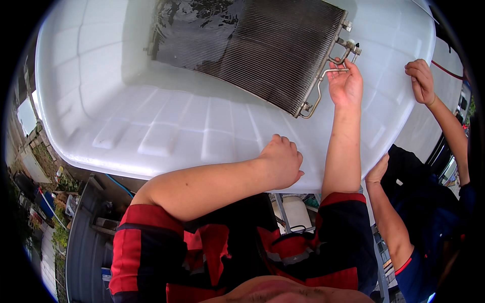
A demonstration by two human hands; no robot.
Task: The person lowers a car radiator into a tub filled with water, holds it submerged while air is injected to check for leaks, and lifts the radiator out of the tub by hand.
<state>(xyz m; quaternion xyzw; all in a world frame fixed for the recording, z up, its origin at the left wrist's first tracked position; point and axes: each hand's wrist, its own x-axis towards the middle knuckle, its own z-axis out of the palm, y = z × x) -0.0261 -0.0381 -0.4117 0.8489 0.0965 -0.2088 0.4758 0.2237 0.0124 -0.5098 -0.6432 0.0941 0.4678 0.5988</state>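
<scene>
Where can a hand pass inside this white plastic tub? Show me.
Bare tub wall lies between the black finned metal radiator and near rim, left of the bare left hand; another patch lies between the bare right hand and right rim. Crowded: the bent silver metal pipes, with that right hand at them.

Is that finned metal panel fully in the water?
Partly: ripples cover the left of the finned panel, while its right side and pipes sit above water.
</scene>
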